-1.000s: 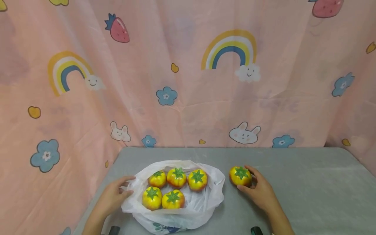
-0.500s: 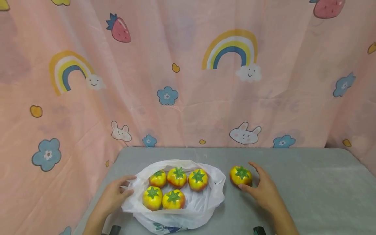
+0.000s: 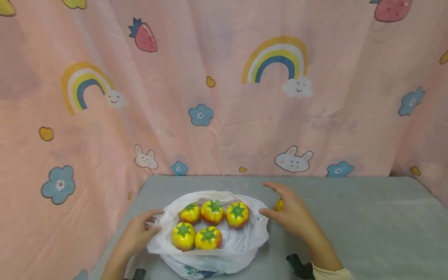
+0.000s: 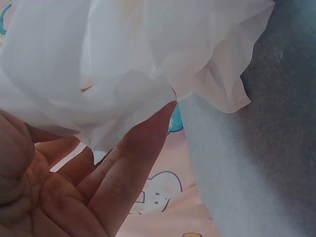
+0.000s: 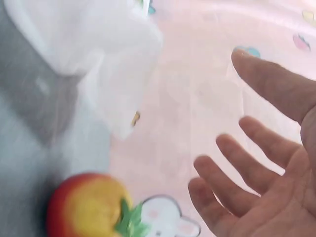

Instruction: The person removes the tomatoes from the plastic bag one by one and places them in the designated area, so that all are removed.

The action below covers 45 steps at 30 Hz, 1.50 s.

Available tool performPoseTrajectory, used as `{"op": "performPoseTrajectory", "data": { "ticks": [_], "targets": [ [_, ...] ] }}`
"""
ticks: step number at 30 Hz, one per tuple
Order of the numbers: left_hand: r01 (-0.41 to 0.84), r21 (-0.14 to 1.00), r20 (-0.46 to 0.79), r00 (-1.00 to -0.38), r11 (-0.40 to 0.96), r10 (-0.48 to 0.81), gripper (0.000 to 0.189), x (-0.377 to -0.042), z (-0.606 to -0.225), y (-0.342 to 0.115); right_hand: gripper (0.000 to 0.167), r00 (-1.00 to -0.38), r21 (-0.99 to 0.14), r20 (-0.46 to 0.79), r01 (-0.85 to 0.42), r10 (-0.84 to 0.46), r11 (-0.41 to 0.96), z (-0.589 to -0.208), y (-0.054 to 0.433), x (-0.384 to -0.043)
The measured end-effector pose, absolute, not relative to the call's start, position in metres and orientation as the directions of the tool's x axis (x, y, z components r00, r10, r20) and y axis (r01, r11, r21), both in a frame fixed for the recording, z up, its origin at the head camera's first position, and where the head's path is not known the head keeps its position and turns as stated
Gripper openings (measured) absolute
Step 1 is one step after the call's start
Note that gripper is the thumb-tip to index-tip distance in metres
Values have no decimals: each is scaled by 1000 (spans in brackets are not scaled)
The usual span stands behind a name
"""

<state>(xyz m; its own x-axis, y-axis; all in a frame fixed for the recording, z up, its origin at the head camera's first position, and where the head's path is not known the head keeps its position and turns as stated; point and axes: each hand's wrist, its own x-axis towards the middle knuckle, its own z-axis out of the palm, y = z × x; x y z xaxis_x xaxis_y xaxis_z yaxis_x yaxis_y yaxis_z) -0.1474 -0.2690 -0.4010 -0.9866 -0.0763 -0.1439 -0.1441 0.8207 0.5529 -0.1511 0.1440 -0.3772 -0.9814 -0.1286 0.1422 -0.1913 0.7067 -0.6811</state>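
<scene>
A white plastic bag [image 3: 241,249] lies with its mouth open upward, several yellow-red model tomatoes [image 3: 237,215] with green star-shaped tops inside it. At the bag's left edge, my left hand [image 3: 136,233] holds the rim; in the left wrist view its fingertips are partly hidden by the plastic. My right hand [image 3: 297,217] is empty at the bag's right rim, fingers spread and thumb apart. One more tomato [image 3: 279,205] sits on the table just right of the bag, mostly covered by that hand in the head view.
The grey table [image 3: 367,225] runs back to a pink curtain [image 3: 224,144] printed with rainbows, flowers and rabbits. Dark straps show at both wrists, and a pale sleeve [image 3: 329,273] covers the right forearm.
My right hand has let go of the single tomato and moved left to the bag's right rim. The tomato stays on the table. My left hand stays at the bag.
</scene>
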Motion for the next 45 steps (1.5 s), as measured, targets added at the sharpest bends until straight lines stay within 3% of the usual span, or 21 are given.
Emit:
{"op": "performPoseTrajectory", "data": {
  "ticks": [4, 9, 17, 31, 37, 45],
  "targets": [
    [-147, 553, -140, -987, 820, -82, 47, -146, -403, -269, 63, -964, -690, 129, -257, -234, 676, -378, 131, -155],
    [-142, 545, -146, -987, 826, -74, 46, -145, -406, -268, 53, -956, -691, 57, -246, -289, 679, -380, 120, -156],
    [-156, 551, -147, -985, 820, -89, 48, -146, -401, -269, 51, -920, -660, 129, -358, -369, 661, -362, 107, -169],
    [-146, 559, -133, -987, 816, -86, 46, -147, -403, -270, 48, -822, -716, 41, -420, -568, 557, -378, 92, -214],
    [-150, 554, -132, -987, 819, -92, 47, -147, -400, -267, 44, -810, -699, -5, -417, -586, 581, -388, 96, -217],
    [-146, 557, -124, -988, 817, -92, 46, -146, -399, -266, 52, -818, -678, -74, -377, -570, 631, -394, 99, -218]
  ]
}}
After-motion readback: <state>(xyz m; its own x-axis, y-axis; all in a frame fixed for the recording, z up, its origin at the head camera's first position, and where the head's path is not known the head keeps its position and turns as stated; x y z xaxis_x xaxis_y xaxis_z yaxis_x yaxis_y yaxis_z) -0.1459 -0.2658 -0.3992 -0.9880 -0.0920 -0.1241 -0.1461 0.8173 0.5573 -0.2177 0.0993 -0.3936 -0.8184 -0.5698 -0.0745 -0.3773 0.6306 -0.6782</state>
